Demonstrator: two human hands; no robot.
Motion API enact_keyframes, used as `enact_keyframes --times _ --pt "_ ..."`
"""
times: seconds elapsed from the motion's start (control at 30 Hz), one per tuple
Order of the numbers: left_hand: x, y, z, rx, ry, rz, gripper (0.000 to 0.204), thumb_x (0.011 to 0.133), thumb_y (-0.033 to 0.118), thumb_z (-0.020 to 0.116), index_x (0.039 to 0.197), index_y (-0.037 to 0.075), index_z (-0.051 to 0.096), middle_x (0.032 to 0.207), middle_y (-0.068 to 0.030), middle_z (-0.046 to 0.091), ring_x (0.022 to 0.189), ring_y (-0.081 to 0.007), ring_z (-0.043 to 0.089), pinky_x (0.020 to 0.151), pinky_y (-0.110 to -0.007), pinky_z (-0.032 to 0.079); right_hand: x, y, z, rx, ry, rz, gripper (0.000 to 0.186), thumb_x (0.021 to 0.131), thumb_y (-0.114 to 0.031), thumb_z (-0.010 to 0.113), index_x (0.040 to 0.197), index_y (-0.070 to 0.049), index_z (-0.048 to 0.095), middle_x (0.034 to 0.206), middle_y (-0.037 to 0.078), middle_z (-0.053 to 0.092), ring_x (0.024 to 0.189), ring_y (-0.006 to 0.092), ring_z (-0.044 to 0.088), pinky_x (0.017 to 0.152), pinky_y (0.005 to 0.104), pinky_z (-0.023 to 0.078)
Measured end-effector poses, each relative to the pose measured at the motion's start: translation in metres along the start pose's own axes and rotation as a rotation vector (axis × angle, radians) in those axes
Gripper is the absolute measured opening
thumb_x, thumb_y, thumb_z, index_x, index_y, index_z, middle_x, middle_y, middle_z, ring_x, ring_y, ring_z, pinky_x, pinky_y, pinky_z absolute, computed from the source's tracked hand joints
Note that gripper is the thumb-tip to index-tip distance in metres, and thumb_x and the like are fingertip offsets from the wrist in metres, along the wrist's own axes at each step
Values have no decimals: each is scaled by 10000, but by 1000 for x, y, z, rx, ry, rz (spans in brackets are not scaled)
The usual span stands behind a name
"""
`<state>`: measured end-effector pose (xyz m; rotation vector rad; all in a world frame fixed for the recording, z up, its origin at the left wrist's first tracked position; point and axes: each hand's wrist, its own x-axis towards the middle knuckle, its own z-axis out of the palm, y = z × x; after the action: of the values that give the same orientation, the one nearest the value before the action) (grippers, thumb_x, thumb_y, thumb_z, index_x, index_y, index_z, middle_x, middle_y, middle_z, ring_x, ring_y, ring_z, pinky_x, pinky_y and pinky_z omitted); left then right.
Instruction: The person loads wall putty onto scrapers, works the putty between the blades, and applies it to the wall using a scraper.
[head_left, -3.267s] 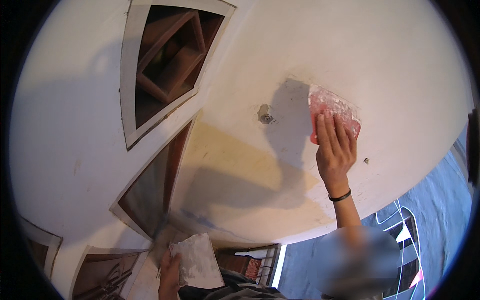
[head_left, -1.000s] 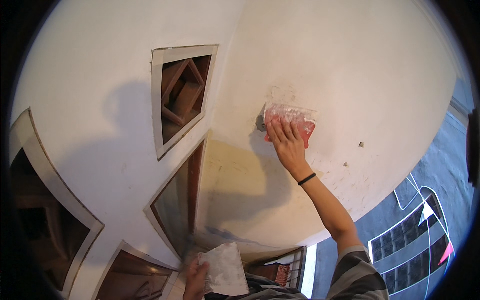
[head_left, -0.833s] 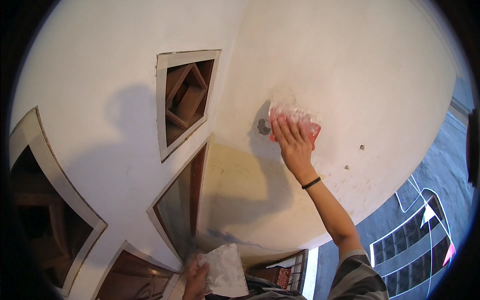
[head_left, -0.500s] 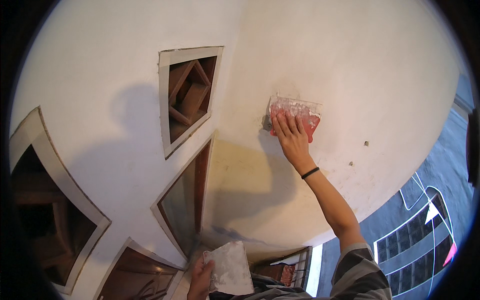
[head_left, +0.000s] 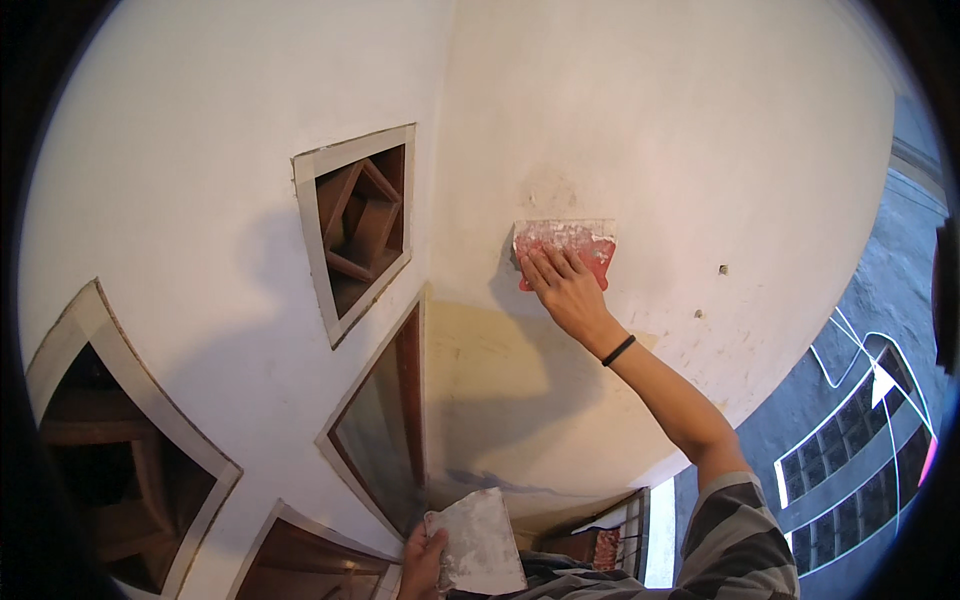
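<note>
Left hand (head_left: pixel 422 562), nearest, grips pale, smeared plate (head_left: pixel 475 543) by its edge. Farther out, right hand (head_left: pixel 572 298) grasps red scraper (head_left: pixel 578 240), fingers laid along its face, blade against wall (head_left: pixel 700 150). Looks like mid-smoothing; next stroke likely calls for even pressure, steady angle.

Cannot see the palm of the right hand (head_left: pixel 574 300) against the red scraper (head_left: pixel 565 238), nor the full outline of the dark patch (head_left: pixel 514 257) at the scraper's left edge. Cannot make out most fingers of the left hand (head_left: pixel 420 565) behind the pale plate (head_left: pixel 478 540). Cannot follow the striped sleeve (head_left: pixel 740 540) past the lower edge, or the pink flag (head_left: pixel 929 460) past the rim of the view. Cannot identify the small reddish item (head_left: pixel 607 548) near the bottom.
</note>
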<state>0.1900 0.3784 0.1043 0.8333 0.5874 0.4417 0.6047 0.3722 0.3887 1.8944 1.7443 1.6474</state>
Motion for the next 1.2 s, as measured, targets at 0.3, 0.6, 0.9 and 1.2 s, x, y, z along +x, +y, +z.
enact_keyframes --times 0.3,0.6,0.9,1.2 --pt "6 -22 -26 196 -1 81 468 1047 152 577 1468 -27 479 1352 -124 630 1189 -239 623 984 -355 514 30 22 -6 -79 29 85 513 867 -63 607 1376 -3 579 1332 160 656 1232 332 627 1027 467 497" --pt "9 -25 -48 154 3 107 441 1045 151 595 1440 -22 501 1296 -109 659 1129 -229 651 943 -360 543 49 32 -43 12 206 129 459 881 -105 605 1317 36 593 1302 184 648 1180 355 636 990 440 504" --pt "-19 18 -12 91 -21 165 467 1060 129 556 1486 -29 451 1361 -131 628 1181 -242 635 993 -364 522 -1 1 -5 70 22 98 514 881 -92 601 1389 -17 577 1344 167 646 1225 332 622 1050 466 496" --pt "-9 -3 -20 131 -38 37 515 1062 126 543 1534 -16 395 1416 -151 598 1243 -286 611 1019 -385 513 -38 56 -13 -123 153 141 563 892 -99 608 1450 -57 545 1436 120 589 1366 314 527 1161 504 404"
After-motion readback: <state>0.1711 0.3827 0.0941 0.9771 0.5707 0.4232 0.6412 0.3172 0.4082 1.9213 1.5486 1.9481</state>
